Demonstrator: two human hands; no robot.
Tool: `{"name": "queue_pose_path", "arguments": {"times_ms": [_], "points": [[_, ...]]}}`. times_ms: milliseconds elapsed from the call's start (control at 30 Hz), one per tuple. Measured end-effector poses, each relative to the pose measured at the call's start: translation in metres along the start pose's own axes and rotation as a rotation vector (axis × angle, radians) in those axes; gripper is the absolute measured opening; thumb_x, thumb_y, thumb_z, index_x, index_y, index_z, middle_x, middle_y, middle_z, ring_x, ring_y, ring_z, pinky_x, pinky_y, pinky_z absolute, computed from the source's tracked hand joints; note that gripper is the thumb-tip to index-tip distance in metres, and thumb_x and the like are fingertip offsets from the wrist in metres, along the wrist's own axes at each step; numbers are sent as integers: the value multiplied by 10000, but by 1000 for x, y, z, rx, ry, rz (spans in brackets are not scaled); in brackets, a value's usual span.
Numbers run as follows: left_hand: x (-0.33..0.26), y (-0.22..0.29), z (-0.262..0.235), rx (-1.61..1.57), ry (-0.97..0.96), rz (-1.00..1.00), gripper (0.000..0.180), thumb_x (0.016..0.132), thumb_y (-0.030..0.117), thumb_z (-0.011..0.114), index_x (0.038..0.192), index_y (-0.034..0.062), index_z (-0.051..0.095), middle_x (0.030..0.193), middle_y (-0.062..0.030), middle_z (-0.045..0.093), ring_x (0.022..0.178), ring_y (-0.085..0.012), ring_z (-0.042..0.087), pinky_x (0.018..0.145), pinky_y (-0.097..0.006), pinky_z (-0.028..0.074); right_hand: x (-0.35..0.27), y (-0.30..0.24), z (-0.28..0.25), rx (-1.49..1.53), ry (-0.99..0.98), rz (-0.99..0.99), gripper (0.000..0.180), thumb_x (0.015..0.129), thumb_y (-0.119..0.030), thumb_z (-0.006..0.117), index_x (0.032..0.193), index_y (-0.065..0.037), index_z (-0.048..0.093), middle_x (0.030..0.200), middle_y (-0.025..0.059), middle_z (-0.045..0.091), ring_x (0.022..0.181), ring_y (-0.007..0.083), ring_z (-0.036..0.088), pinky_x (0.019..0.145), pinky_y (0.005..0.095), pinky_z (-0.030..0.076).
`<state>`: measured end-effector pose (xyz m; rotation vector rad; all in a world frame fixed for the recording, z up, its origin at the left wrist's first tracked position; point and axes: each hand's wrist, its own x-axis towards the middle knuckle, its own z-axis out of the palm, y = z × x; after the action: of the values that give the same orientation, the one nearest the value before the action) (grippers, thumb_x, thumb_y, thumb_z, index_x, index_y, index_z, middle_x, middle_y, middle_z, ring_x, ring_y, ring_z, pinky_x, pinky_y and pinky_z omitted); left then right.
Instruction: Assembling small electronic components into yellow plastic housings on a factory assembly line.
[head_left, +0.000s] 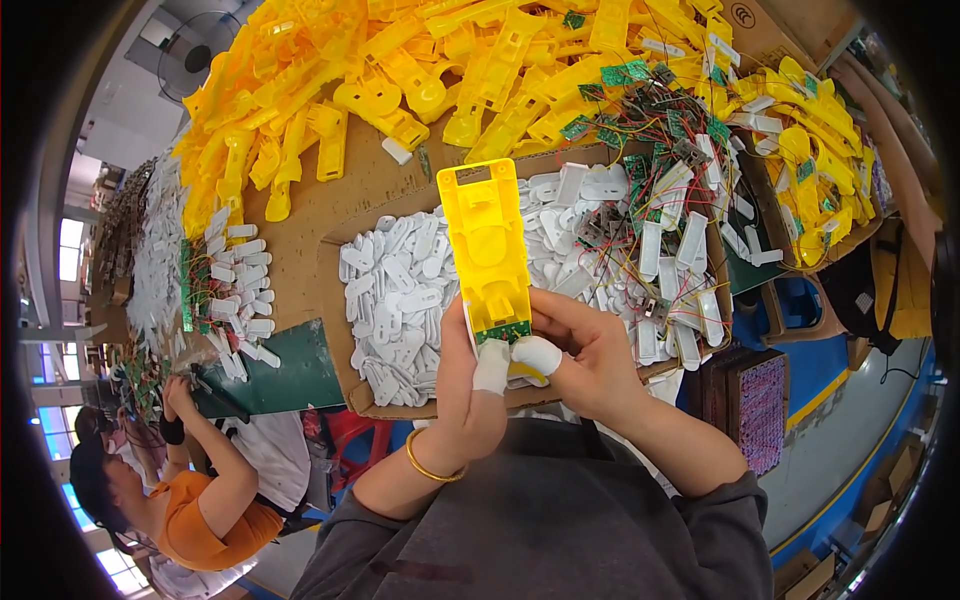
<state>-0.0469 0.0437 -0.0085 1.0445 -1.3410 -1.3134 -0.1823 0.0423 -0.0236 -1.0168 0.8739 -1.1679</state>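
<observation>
Upright between my hands stands a long yellow plastic housing [488, 240], its hollow inner side toward me. A small green circuit board [503, 332] sits across its lower end. My left hand [468, 400] grips the left edge, and my right hand [592, 362] holds the lower right side. Both thumbs wear white covers and press close to the board; what lies beneath them is hidden. Below the housing, an open carton [338, 330] holds many flat white plastic pieces [395, 290]. Green boards, wires and white covers lie tangled [660, 200] over its right side.
A large heap of yellow housings [400, 75] covers the far table. More yellow parts fill a carton [812, 190] at right. White pieces with boards [235, 290] lie at left by a green mat [295, 368]. A co-worker in orange [215, 520] works at lower left.
</observation>
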Motion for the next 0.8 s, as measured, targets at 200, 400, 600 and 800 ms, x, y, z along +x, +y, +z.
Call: {"name": "queue_pose_path", "arguments": {"times_ms": [200, 400, 600, 800], "points": [[-9, -20, -11, 327, -107, 262, 448, 805, -29, 442, 1232, -81, 317, 1092, -200, 476, 988, -277, 498, 881, -355, 386, 4, -21, -8, 190, -135, 170, 355, 791, -30, 645, 1122, 27, 532, 1023, 70, 623, 915, 119, 597, 815, 267, 479], [-6, -22, -8, 531, -109, 374, 429, 775, -21, 489, 1181, -81, 365, 1013, -224, 516, 850, -343, 555, 737, -383, 446, 3, -13, -12, 222, -122, 115, 340, 779, -3, 641, 1102, 20, 538, 986, 69, 629, 916, 130, 598, 814, 277, 479], [13, -12, -2, 487, -143, 170, 497, 833, 32, 469, 1274, -57, 258, 1074, -235, 523, 952, -316, 566, 847, -357, 439, 18, -7, -24, 209, -89, 193, 341, 795, -2, 617, 1127, 12, 539, 1001, 54, 628, 915, 125, 591, 804, 272, 470], [65, 9, -19, 569, -242, 258, 565, 830, 38, 508, 1329, -24, 249, 1187, -236, 488, 1160, -329, 458, 1012, -356, 307, 33, -81, -93, -158, 359, 73, 353, 822, -178, 597, 1143, -41, 544, 973, 67, 628, 816, 145, 628, 655, 279, 515]]}}
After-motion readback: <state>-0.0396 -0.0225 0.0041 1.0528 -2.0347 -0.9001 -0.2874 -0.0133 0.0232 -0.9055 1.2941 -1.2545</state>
